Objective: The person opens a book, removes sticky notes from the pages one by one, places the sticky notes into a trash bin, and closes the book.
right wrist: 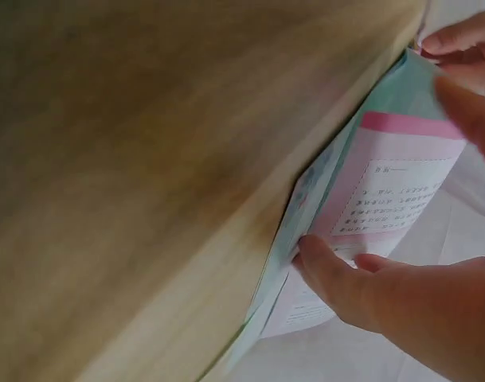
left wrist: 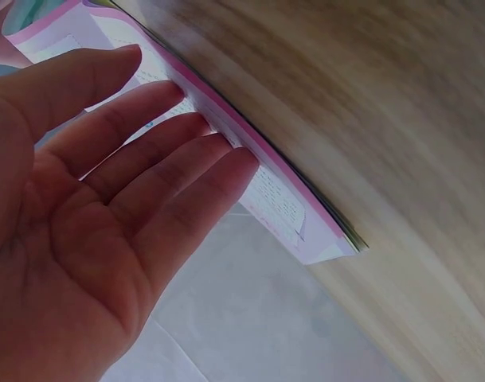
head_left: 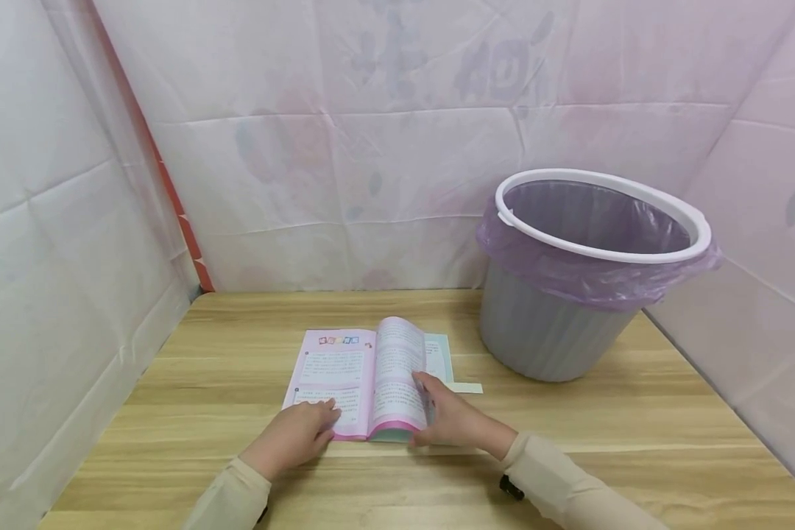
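An open booklet [head_left: 338, 368] with pink-edged printed pages lies on the wooden table. My left hand [head_left: 301, 434] rests on the lower part of its left page; in the left wrist view the fingers [left wrist: 170, 183] are extended, tips against the page. A middle leaf [head_left: 397, 375] stands curved up from the spine, with a pale green page [head_left: 439, 353] under it at the right. Beside that leaf's free edge is my right hand [head_left: 453, 416], thumb and forefinger spread wide. In the right wrist view its fingertips [right wrist: 314, 251] touch the page edge, the thumb apart from them.
A pale strip [head_left: 465, 387] sticks out from the booklet's right side. A grey bin [head_left: 543, 331] with a purple liner and white rim stands at the back right of the table [head_left: 238, 353]. Pale cloth [head_left: 344, 169] hangs behind and at both sides.
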`<state>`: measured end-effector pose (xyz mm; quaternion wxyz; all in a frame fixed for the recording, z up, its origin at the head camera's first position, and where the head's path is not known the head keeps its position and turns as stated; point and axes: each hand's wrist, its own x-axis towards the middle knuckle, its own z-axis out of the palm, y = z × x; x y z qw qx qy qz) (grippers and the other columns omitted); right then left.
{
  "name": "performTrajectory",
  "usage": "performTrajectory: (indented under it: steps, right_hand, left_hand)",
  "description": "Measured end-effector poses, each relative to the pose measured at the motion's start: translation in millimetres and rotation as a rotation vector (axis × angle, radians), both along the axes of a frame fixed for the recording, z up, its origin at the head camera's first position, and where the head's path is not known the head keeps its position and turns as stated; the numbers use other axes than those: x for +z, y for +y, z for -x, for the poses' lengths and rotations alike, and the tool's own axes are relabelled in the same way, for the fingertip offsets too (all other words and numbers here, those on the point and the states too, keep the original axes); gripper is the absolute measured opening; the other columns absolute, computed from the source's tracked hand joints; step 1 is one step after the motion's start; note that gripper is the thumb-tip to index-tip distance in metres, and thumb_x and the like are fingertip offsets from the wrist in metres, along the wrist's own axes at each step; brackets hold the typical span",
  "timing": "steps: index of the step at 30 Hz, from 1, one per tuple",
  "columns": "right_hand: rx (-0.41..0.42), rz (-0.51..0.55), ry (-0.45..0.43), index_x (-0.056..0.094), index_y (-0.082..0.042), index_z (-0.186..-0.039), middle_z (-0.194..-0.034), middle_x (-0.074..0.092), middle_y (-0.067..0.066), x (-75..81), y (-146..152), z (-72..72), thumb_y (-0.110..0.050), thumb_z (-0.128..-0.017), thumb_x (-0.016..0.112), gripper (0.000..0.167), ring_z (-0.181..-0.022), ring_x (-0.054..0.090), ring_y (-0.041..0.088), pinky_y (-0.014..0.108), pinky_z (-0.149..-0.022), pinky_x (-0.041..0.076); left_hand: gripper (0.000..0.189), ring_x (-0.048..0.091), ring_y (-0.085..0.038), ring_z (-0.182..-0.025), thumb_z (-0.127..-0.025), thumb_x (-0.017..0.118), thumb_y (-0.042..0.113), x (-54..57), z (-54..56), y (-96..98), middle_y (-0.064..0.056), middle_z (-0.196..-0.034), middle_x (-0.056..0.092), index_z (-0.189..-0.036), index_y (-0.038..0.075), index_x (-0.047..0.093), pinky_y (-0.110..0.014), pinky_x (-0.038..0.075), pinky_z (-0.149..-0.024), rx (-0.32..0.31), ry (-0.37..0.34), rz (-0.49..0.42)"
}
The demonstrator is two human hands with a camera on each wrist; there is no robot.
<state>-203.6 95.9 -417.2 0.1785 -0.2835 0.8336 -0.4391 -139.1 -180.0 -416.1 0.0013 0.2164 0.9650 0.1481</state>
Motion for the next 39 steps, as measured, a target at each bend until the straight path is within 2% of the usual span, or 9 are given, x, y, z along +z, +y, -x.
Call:
performTrajectory:
  steps: [6, 10, 16, 21, 25, 29, 33, 37, 39]
  right_hand:
    - [0.019, -0.080, 0.169, 0.033, 0.017, -0.137, -0.142, 0.033, 0.037, 5.8, 6, -7.9, 0.005, -0.073, 0.073, 0.076, -0.133, 0.031, 0.050, 0.061, -0.108, 0.027]
    - [-0.068, -0.076, 0.221, 0.037, 0.015, -0.137, -0.143, 0.032, 0.037, 15.2, 14, -15.6, -0.001, -0.077, 0.073, 0.072, -0.134, 0.030, 0.051, 0.062, -0.108, 0.027]
    - [-0.196, 0.151, -0.006, 0.020, 0.014, -0.145, -0.146, 0.029, 0.036, 24.9, 22, -25.3, -0.010, -0.085, 0.072, 0.083, -0.128, 0.041, 0.049, 0.053, -0.102, 0.042]
    - [-0.065, 0.325, -0.144, 0.023, 0.015, -0.143, -0.141, 0.039, 0.035, 27.3, 18, -32.9, -0.012, -0.095, 0.060, 0.067, -0.126, 0.045, 0.046, 0.036, -0.098, 0.049]
    - [0.039, 0.353, -0.081, 0.029, 0.011, -0.143, -0.136, 0.047, 0.029, 27.5, 4, -37.5, -0.010, -0.096, 0.058, 0.060, -0.125, 0.047, 0.041, 0.042, -0.099, 0.047]
    - [0.077, 0.297, 0.036, 0.027, 0.006, -0.147, -0.140, 0.046, 0.023, 28.9, -8, -38.3, -0.013, -0.095, 0.060, 0.064, -0.128, 0.046, 0.038, 0.053, -0.100, 0.044]
    - [0.110, 0.208, 0.126, 0.022, 0.000, -0.151, -0.149, 0.037, 0.019, 32.1, -21, -35.5, -0.019, -0.094, 0.063, 0.072, -0.133, 0.042, 0.035, 0.051, -0.100, 0.044]
    - [0.163, 0.133, 0.182, 0.019, -0.004, -0.152, -0.155, 0.028, 0.013, 35.0, -37, -32.6, -0.016, -0.092, 0.064, 0.076, -0.138, 0.035, 0.028, 0.047, -0.104, 0.042]
    - [0.204, 0.115, 0.216, 0.021, -0.005, -0.152, -0.154, 0.030, 0.010, 35.1, -45, -31.3, -0.015, -0.092, 0.064, 0.075, -0.138, 0.034, 0.024, 0.045, -0.107, 0.040]
  left_hand:
    - [0.030, 0.063, -0.039, -0.105, -0.085, 0.070, 0.010, -0.9, -1.6, -0.9, -0.022, -0.118, 0.064, -0.112, -0.003, 0.069, -0.051, 0.051, -0.089, 0.000, -0.002, 0.004]
    - [0.030, 0.063, -0.039, -0.105, -0.085, 0.070, 0.010, -0.4, -2.3, -0.8, -0.022, -0.118, 0.064, -0.112, -0.003, 0.069, -0.051, 0.051, -0.089, 0.002, 0.003, 0.010]
    - [0.030, 0.063, -0.039, -0.105, -0.085, 0.069, 0.010, 1.5, -3.7, -1.9, -0.022, -0.118, 0.064, -0.111, -0.004, 0.069, -0.051, 0.050, -0.089, 0.002, 0.016, 0.014]
    - [0.030, 0.063, -0.037, -0.106, -0.085, 0.069, 0.009, 0.3, -2.8, -5.1, -0.023, -0.117, 0.065, -0.111, -0.005, 0.068, -0.050, 0.050, -0.091, -0.026, 0.021, 0.002]
    - [0.031, 0.061, -0.037, -0.111, -0.087, 0.067, 0.008, 1.8, -1.1, -10.0, -0.024, -0.120, 0.063, -0.113, -0.007, 0.066, -0.049, 0.048, -0.095, -0.053, -0.005, -0.050]
    - [0.033, 0.055, -0.037, -0.121, -0.091, 0.064, 0.008, 16.0, -4.8, -12.2, -0.023, -0.129, 0.057, -0.119, -0.009, 0.062, -0.050, 0.044, -0.100, 0.013, 0.016, -0.093]
    - [0.036, 0.053, -0.035, -0.123, -0.088, 0.068, 0.005, 45.8, -14.5, -5.3, -0.020, -0.133, 0.056, -0.121, -0.007, 0.062, -0.048, 0.045, -0.099, 0.067, 0.276, -0.108]
    - [0.029, 0.057, -0.033, -0.119, -0.098, 0.054, 0.010, 78.8, -24.4, 16.4, -0.018, -0.127, 0.060, -0.121, -0.006, 0.061, -0.046, 0.048, -0.097, -0.060, 0.674, -0.153]
    - [0.034, 0.058, -0.033, -0.117, -0.102, 0.041, 0.014, 90.7, -28.8, 31.5, -0.018, -0.125, 0.062, -0.120, -0.007, 0.061, -0.044, 0.047, -0.099, -0.135, 0.814, -0.153]
